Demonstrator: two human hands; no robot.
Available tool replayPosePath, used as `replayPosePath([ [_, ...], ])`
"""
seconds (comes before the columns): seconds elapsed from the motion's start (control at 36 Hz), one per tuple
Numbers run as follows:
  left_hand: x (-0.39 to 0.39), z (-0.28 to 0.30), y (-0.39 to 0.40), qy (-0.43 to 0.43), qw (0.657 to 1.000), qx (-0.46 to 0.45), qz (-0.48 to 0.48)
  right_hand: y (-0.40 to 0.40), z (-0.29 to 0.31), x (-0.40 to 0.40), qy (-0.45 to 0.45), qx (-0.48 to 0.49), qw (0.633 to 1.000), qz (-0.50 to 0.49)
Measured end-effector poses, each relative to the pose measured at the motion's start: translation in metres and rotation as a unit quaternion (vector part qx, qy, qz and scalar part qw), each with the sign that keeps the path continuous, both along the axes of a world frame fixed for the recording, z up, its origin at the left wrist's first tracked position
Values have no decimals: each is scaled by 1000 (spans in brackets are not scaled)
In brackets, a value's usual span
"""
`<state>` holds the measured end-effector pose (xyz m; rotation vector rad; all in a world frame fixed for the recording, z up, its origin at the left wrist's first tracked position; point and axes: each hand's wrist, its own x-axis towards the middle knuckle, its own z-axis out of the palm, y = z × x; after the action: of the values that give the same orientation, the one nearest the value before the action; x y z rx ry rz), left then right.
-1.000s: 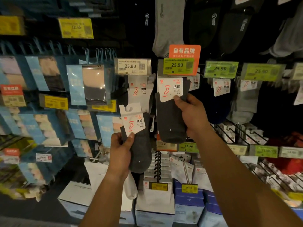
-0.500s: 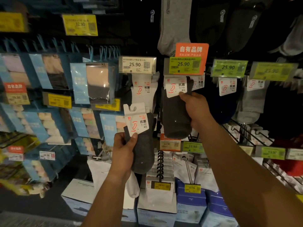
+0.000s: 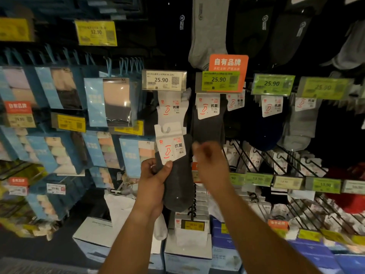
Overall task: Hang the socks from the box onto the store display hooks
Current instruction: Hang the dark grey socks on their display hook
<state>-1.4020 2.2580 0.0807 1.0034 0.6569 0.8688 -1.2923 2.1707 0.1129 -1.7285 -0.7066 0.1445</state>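
My left hand (image 3: 156, 179) pinches a dark grey sock pair (image 3: 178, 184), thumb over the lower edge of its white card (image 3: 170, 144). The pair's long axis runs roughly twelve to six, card hook up, toe down. My right hand (image 3: 209, 165), at three o'clock of the card, is blurred; I cannot tell its grip. Another grey pair (image 3: 210, 123) hangs at one o'clock.

I see open air between my right hand (image 3: 209, 165) and the hung dark grey socks (image 3: 209, 125); price tags (image 3: 219, 81) crowd the hooks above, white socks (image 3: 172, 113) hanging just left.
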Motion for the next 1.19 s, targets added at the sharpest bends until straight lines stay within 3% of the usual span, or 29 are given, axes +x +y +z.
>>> replayPosePath([
  [0.06, 4, 4, -5, -33, 999, -21, -18, 4, -22, -19, 34, 10, 998, 54],
  [0.17, 11, 8, -14, -40, 997, -24, -56, 7, -32, -22, 108, 73, 991, 44],
  [0.31, 11, 13, -17, -57, 989, -81, -106, -1, -35, -8, 98, 59, 993, 22],
  [0.53, 12, 9, -16, -43, 995, -51, -74, -13, -33, -4, 169, 138, 975, 36],
  [0.89, 14, 6, -2, -25, 999, -27, -40, -24, 22, 40, 124, 220, 967, 44],
  [1.19, 12, 6, 3, -18, 999, -21, -39, -8, 46, 57, 111, 200, 973, 27],
])
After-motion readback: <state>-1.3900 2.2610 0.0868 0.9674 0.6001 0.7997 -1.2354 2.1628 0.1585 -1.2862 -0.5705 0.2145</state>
